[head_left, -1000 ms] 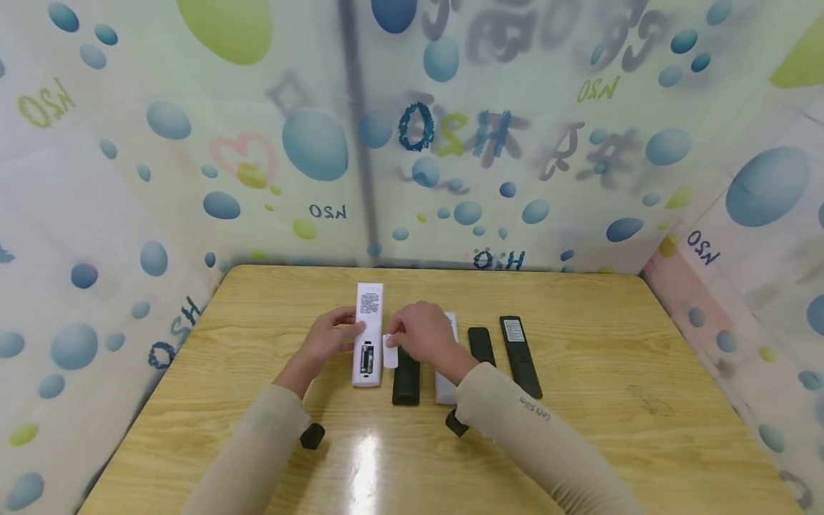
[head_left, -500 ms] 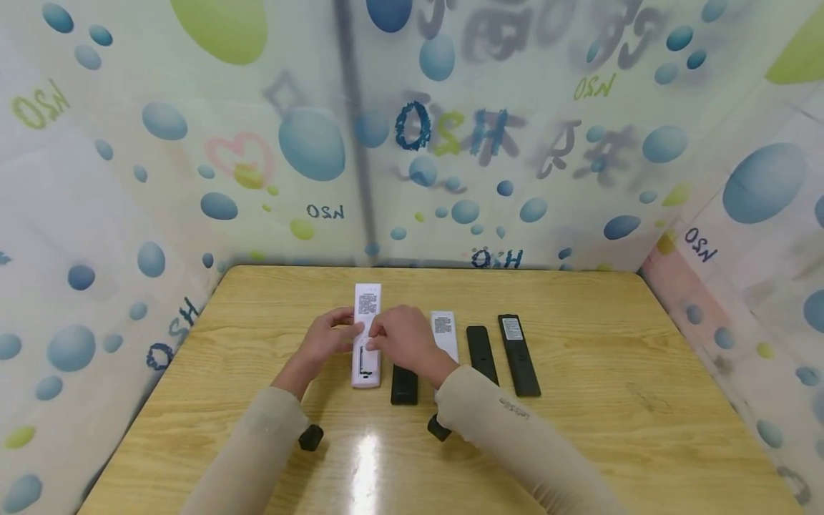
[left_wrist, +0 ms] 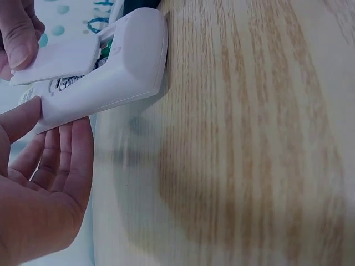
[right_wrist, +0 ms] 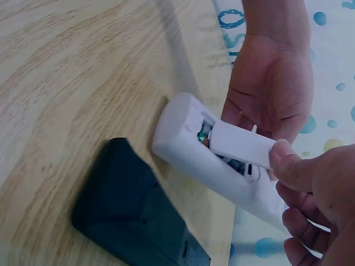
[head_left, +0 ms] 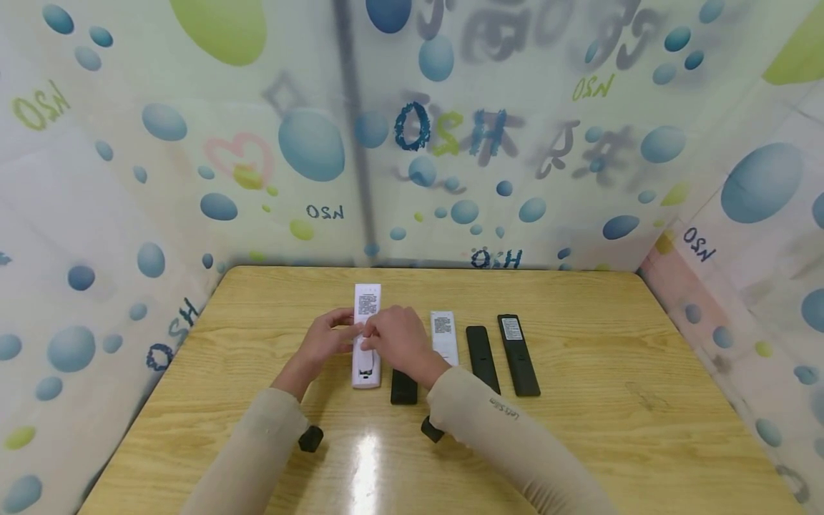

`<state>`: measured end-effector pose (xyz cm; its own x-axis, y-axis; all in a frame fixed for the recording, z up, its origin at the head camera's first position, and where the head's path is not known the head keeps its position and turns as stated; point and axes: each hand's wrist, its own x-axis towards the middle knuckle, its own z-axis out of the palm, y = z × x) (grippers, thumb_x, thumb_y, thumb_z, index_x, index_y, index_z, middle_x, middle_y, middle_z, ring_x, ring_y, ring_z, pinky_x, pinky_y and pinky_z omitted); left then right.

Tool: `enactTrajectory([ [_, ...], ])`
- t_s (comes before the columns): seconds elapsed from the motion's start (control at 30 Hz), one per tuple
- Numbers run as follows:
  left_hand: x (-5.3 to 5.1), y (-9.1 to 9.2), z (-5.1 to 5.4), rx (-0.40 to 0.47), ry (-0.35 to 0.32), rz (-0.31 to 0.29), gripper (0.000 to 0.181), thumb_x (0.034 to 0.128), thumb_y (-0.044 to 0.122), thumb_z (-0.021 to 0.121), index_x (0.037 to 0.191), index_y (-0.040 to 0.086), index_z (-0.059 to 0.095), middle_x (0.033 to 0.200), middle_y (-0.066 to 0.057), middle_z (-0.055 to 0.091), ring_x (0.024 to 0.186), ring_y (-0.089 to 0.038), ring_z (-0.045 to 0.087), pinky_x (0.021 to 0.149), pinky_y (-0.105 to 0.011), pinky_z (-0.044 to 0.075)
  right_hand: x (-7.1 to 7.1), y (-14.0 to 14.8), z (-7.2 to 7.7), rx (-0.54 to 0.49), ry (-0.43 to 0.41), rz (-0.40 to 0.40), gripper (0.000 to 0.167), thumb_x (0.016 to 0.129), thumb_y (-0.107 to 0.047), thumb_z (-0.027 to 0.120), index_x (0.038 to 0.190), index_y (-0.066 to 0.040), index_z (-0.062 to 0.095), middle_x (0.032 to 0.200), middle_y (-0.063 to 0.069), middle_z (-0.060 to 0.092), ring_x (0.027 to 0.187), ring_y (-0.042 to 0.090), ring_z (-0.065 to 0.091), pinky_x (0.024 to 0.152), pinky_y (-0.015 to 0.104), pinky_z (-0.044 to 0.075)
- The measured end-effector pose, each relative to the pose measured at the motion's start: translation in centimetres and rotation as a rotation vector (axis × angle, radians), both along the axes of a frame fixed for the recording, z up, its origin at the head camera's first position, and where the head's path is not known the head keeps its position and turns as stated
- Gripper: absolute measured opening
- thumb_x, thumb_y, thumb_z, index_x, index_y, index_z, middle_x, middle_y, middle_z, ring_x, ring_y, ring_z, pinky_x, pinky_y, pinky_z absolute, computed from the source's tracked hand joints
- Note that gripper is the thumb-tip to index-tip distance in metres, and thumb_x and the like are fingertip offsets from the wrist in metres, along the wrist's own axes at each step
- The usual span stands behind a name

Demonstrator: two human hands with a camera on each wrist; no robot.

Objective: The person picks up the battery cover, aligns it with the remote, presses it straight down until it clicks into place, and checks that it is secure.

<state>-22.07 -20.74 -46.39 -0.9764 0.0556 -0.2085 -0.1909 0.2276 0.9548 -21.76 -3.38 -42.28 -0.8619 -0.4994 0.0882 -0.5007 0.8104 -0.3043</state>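
A white remote control (head_left: 367, 300) lies back-side up, with printed text near its far end. My left hand (head_left: 322, 338) grips it by the left edge, thumb on top and fingers along the side. Between thumb and fingers, my right hand (head_left: 404, 345) pinches the white battery cover (right_wrist: 244, 143). That cover sits tilted over the battery compartment, its held end raised and its other end close to the opening. In both wrist views, parts of the batteries (right_wrist: 237, 165) show beneath it. My right hand hides part of the remote in the head view.
Right of the white remote lies a black remote (head_left: 404, 388), partly under my right hand. Further right are another white remote (head_left: 443, 332), a short black one (head_left: 483, 357) and a long black one (head_left: 518, 357). Patterned curtains (head_left: 412, 236) surround the wooden table (head_left: 611, 429).
My right hand has carried the battery cover leftward from beside the white remote to over its compartment, then covered more of the opening. My left hand keeps its hold.
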Motion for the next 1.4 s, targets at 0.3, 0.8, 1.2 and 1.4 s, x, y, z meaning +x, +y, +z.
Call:
enactTrajectory([
  [0.3,0.1,0.0,0.0,0.003,0.013,0.021,0.044,0.0952,0.016,0.063,0.136,0.002,0.054,0.118,-0.014,0.053,0.085,-0.009,0.060,0.073,-0.025,0.059,0.5,-0.2,-0.7,0.162,0.075,0.032,0.021,0.088,-0.046,0.067,0.091,-0.027,0.073,0.089,-0.013,0.069,0.091,0.013,0.059,0.087,0.034,0.045],
  [0.8,0.5,0.1,0.1,-0.015,0.028,0.033,0.043,0.0956,0.016,0.062,0.135,0.003,0.055,0.123,-0.016,0.053,0.093,-0.015,0.060,0.076,-0.029,0.060,1.0,-0.4,-1.2,0.204,0.151,0.064,0.022,0.088,-0.049,0.066,0.085,-0.028,0.068,0.089,-0.014,0.067,0.091,0.012,0.058,0.086,0.033,0.045],
  [1.2,0.7,0.3,0.1,-0.009,0.038,0.033,0.042,0.0956,0.017,0.063,0.135,0.004,0.055,0.123,-0.016,0.053,0.095,-0.016,0.059,0.077,-0.029,0.060,0.8,0.0,-1.9,0.100,0.148,0.048,0.023,0.085,-0.047,0.071,0.082,-0.025,0.065,0.080,-0.013,0.062,0.088,0.013,0.057,0.082,0.033,0.045],
  [1.4,0.6,0.3,0.1,-0.023,0.017,0.038,0.043,0.0960,0.019,0.062,0.136,0.006,0.055,0.125,-0.015,0.053,0.100,-0.019,0.058,0.079,-0.031,0.060,1.0,0.2,-1.9,0.050,0.131,0.021,0.024,0.083,-0.046,0.073,0.083,-0.024,0.064,0.080,-0.013,0.062,0.082,0.012,0.054,0.078,0.031,0.042],
])
